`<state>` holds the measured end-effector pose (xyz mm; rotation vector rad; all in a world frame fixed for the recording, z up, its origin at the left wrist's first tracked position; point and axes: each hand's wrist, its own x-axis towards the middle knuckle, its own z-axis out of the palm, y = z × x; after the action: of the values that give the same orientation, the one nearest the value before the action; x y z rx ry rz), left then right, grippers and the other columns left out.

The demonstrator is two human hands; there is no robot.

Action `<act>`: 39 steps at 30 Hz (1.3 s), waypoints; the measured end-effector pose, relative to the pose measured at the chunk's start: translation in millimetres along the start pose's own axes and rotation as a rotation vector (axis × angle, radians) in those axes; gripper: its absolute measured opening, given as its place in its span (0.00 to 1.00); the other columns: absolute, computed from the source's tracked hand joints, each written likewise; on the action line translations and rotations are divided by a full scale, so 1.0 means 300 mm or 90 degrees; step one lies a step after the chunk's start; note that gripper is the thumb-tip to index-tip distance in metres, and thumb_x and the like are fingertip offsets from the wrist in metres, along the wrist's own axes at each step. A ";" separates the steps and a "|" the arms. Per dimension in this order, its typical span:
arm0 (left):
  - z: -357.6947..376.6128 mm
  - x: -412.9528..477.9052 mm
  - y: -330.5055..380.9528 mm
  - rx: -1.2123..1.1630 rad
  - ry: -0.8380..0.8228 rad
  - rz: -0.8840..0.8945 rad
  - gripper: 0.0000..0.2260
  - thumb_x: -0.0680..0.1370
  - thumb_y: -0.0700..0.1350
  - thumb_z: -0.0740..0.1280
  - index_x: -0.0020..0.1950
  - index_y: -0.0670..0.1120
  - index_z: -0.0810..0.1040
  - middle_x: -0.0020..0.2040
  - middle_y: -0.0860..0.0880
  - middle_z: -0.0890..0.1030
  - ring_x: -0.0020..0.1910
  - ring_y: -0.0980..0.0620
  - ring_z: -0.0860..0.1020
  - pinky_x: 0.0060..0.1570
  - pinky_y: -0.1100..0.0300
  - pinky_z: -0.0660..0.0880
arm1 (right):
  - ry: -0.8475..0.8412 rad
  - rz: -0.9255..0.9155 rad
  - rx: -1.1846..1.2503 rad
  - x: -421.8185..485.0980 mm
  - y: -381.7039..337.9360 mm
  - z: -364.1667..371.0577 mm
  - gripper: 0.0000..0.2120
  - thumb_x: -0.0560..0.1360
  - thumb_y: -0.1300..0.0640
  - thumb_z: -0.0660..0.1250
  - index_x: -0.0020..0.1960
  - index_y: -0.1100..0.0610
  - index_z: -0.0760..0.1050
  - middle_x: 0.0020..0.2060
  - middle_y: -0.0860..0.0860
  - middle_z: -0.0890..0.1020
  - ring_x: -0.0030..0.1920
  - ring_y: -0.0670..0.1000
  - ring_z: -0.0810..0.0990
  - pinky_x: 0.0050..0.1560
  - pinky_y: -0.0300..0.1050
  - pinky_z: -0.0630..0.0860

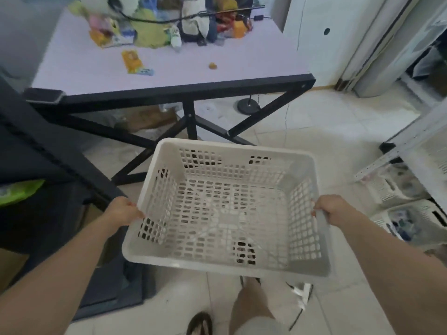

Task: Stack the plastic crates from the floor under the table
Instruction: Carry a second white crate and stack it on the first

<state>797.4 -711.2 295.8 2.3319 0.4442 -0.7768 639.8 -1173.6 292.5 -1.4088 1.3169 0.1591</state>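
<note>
I hold a white perforated plastic crate (227, 209) in the air above the tiled floor, its open top facing me and nothing inside it. My left hand (123, 210) grips its left rim. My right hand (330, 207) grips its right rim. The table (169, 68), pale-topped with a black cross-braced frame, stands just beyond the crate. Under it I make out brown cardboard and dim clutter, but no crate clearly.
Toys, packets and a cable crowd the table's far side. A dark cabinet (48, 165) stands at my left. White crates (416, 218) holding items sit under a white shelf frame at the right. A lamp base (248, 106) rests behind the table. My leg and sandal show below.
</note>
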 end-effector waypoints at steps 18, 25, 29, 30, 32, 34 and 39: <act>0.290 0.787 0.172 -0.124 0.080 -0.210 0.13 0.72 0.31 0.69 0.56 0.31 0.78 0.56 0.34 0.80 0.55 0.36 0.79 0.59 0.44 0.75 | -0.106 0.052 -0.106 0.961 -0.392 0.536 0.12 0.73 0.78 0.54 0.50 0.68 0.71 0.40 0.55 0.71 0.36 0.54 0.70 0.34 0.45 0.71; 0.375 0.980 0.154 -0.120 0.082 -0.233 0.05 0.71 0.34 0.69 0.45 0.33 0.78 0.47 0.37 0.78 0.46 0.42 0.77 0.54 0.46 0.76 | -0.144 0.082 -0.182 1.146 -0.315 0.632 0.10 0.72 0.75 0.60 0.48 0.64 0.74 0.45 0.59 0.76 0.38 0.55 0.74 0.37 0.47 0.75; 0.366 0.960 0.215 -0.078 0.021 -0.222 0.06 0.74 0.37 0.67 0.50 0.37 0.75 0.41 0.42 0.76 0.39 0.44 0.75 0.46 0.51 0.74 | -0.184 0.100 -0.227 1.111 -0.368 0.613 0.15 0.73 0.69 0.63 0.59 0.62 0.71 0.45 0.57 0.78 0.43 0.56 0.77 0.43 0.48 0.76; 0.352 0.942 0.243 -0.069 0.013 -0.211 0.06 0.74 0.37 0.66 0.49 0.37 0.74 0.40 0.42 0.76 0.36 0.46 0.74 0.45 0.53 0.73 | -0.194 0.092 -0.271 1.089 -0.396 0.608 0.16 0.73 0.66 0.63 0.61 0.61 0.71 0.49 0.58 0.79 0.45 0.56 0.77 0.43 0.47 0.75; 0.314 0.916 0.295 -0.060 0.015 -0.191 0.09 0.74 0.38 0.67 0.51 0.34 0.74 0.45 0.40 0.78 0.40 0.43 0.76 0.49 0.52 0.74 | -0.188 0.067 -0.388 1.032 -0.465 0.604 0.21 0.74 0.62 0.65 0.66 0.60 0.68 0.58 0.58 0.77 0.48 0.56 0.74 0.45 0.45 0.72; 0.257 0.878 0.360 -0.054 0.033 -0.172 0.16 0.75 0.39 0.66 0.60 0.33 0.72 0.55 0.39 0.76 0.51 0.41 0.75 0.55 0.51 0.72 | -0.174 0.031 -0.461 0.952 -0.549 0.617 0.24 0.75 0.61 0.64 0.70 0.60 0.64 0.56 0.56 0.73 0.51 0.55 0.71 0.50 0.46 0.72; 0.107 0.744 0.524 -0.040 0.036 -0.108 0.19 0.77 0.42 0.65 0.67 0.37 0.71 0.66 0.37 0.73 0.63 0.40 0.72 0.64 0.51 0.68 | -0.231 -0.167 -0.696 0.712 -0.756 0.687 0.24 0.77 0.62 0.59 0.73 0.62 0.62 0.67 0.58 0.70 0.65 0.56 0.70 0.60 0.43 0.69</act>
<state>1031.9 -824.2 207.5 2.2839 0.6893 -0.7653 1001.4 -1206.5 204.8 -2.2897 0.7006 1.0192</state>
